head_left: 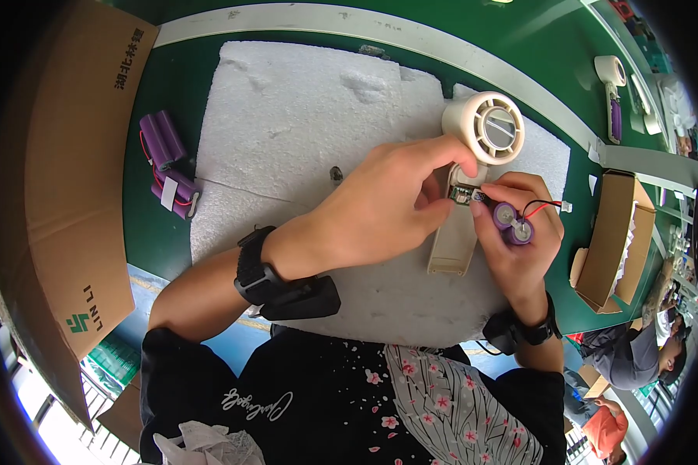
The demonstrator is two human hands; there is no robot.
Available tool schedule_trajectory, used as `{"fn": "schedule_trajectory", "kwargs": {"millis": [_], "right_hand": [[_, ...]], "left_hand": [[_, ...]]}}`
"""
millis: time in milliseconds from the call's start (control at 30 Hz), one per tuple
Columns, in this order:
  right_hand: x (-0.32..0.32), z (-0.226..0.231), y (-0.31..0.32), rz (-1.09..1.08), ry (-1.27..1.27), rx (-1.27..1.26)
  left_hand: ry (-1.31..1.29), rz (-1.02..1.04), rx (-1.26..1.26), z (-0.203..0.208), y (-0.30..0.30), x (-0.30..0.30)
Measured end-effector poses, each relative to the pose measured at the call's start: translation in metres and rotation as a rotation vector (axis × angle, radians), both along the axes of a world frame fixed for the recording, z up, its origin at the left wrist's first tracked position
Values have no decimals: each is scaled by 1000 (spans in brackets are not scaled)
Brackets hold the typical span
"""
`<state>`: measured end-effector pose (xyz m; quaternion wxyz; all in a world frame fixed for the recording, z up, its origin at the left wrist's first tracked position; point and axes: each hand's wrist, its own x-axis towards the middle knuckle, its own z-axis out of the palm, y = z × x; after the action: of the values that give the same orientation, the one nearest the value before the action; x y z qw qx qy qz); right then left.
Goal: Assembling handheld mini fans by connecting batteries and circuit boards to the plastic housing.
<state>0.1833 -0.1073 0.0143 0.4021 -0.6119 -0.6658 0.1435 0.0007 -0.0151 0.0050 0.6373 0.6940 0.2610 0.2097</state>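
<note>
A cream handheld fan (495,128) lies on the white foam sheet (287,116), its round grille facing up and its handle (454,240) pointing toward me. Inside the opened handle shows a small circuit board (461,194). My left hand (388,198) closes on the fan at the neck, thumb beside the board and index finger by the fan head. Held in my right hand (527,240) is a purple two-cell battery pack (513,223) with red and black wires ending in a white plug (567,207). The right thumb and index fingertip meet near the board's edge.
More purple battery packs (163,143) lie on the green table left of the foam. A large cardboard box (77,194) stands at the far left, a smaller open carton (616,240) at the right. Another fan (611,74) lies at the upper right. Other people sit beyond the right side.
</note>
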Motion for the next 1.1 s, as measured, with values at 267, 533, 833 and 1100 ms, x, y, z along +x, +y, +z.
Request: {"fn": "schedule_trajectory", "kwargs": {"millis": [267, 533, 833, 1100], "right_hand": [[-3, -1, 2, -17, -73, 53], [-3, -2, 1, -39, -72, 61], [-5, -1, 2, -39, -95, 68], [-5, 1, 1, -26, -104, 23]], "left_hand": [[79, 36, 22, 2, -2, 4], [48, 111, 99, -4, -7, 8], [73, 100, 63, 1, -5, 5], [24, 65, 78, 0, -2, 2]]}}
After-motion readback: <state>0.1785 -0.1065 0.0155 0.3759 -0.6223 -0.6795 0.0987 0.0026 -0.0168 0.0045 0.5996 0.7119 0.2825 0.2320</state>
